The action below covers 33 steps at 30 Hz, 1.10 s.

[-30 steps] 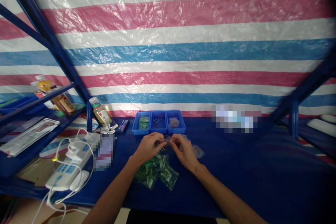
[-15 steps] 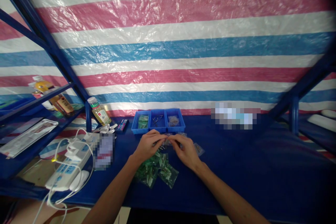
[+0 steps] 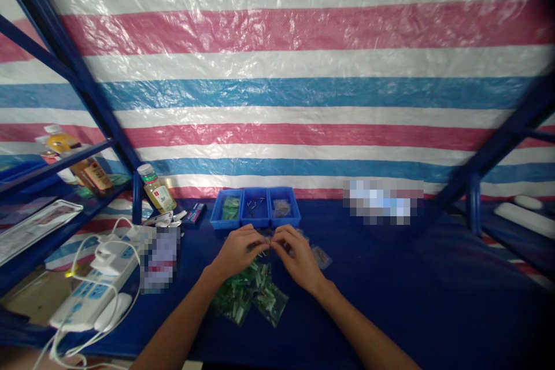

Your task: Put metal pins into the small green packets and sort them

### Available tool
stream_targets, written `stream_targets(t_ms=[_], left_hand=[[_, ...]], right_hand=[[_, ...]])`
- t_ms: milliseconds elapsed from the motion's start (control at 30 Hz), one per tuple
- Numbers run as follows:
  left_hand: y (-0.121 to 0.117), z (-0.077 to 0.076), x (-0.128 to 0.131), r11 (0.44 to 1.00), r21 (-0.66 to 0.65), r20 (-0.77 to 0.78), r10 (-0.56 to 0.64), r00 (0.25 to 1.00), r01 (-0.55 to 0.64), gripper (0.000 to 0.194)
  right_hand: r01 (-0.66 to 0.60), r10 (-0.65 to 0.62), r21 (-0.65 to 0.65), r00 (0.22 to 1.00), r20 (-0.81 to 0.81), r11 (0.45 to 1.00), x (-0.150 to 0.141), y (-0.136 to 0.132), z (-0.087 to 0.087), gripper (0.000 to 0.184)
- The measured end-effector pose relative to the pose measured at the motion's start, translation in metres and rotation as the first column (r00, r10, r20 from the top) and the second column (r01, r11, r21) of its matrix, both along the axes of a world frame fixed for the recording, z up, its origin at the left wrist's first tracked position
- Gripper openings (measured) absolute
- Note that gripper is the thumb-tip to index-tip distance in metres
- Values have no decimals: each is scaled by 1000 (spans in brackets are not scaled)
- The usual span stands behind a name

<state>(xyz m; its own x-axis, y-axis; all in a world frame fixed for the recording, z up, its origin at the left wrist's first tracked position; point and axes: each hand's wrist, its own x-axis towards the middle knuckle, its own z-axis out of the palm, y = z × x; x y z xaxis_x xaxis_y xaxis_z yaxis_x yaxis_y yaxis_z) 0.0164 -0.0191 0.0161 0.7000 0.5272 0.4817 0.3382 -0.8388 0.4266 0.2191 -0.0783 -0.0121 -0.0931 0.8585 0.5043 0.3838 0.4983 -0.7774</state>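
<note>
Pinches tiny item (image 3: pixel 269 242) betw. thumb + fingertips of L hand (image 3: pixel 243 251) & R hand (image 3: pixel 298 259), tips nearly meeting, just in front of blue trays (image 3: pixel 285 222). Can't ID it: too small, blurred, mostly covered by fingers. Can't see into either palm. Under L hand, front of trays, shows thin metal bits (image 3: pixel 263 253), mostly hidden; can't tell if held or lying loose.

Farther front of trays, shows loose pile of green packets (image 3: pixel 238 295), partly cut from view by L hand + forearm; can't count them or make out contents. Front-right of trays, beside R hand, shows clear packet (image 3: pixel 321 256), contents unclear; more plastic half hidden behind R fingers.

Inside trays, L to R, holds green sachets (image 3: pixel 230 206), dark metal pcs (image 3: pixel 255 206), clear sachets (image 3: pixel 281 207); too small for detail.

Just L of trays, shows small blue box (image 3: pixel 195 213), then bottle (image 3: pixel 158 193), label unreadable. Farther L & front of trays, shows white power strip (image 3: pixel 87 295) w/ tangled cables (image 3: pixel 78 352), cut off at bottom edge. Left-front & far right of trays, blurs into pixelated patches (image 3: pixel 160 260), unreadable. Behind trays, shows striped sheet (image 3: pixel 277 92), running past frame.
</note>
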Motion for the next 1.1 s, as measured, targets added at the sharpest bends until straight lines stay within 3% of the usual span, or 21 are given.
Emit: stream_targets(t_ms=[133, 267, 433, 567, 700, 833, 900, 1000, 1100], left_hand=[[-4, 2, 1, 997, -49, -50, 51, 997, -53, 21], [-2, 1, -3, 989, -90, -79, 112, 991, -119, 22], [11, 0, -12, 960, -27, -16, 278, 960, -278, 22], [24, -1, -27, 938, 59, -143, 346, 927, -341, 21], [30, -1, -41, 952, 59, -252, 306, 918, -301, 20], [27, 0, -39, 956, 44, -265, 292, 919, -291, 22], [24, 1, -35, 959, 41, -266, 280, 923, -279, 23], [19, 1, -28, 966, 41, -269, 256, 928, -255, 23], [17, 0, -26, 969, 51, -265, 248, 932, -243, 23]], right_hand=[[-102, 58, -179, 970, -235, 979, -2, 1, -3, 17], [-104, 26, -205, 937, -348, 973, 2, 6, -4, 23], [51, -141, -231, 908, -394, 972, 15, 16, -8, 31], [209, -268, -193, 893, -361, 959, 26, 27, -11, 39], [56, -144, -216, 897, -418, 975, 30, 33, -11, 58], [-13, -53, -272, 971, -235, 962, 29, 21, -7, 40], [-113, 97, -287, 993, -70, 951, 26, 10, -2, 40], [-287, 354, -269, 901, 249, 919, 20, -5, 9, 43], [-372, 435, -227, 780, 449, 900, 14, -13, 14, 48]])
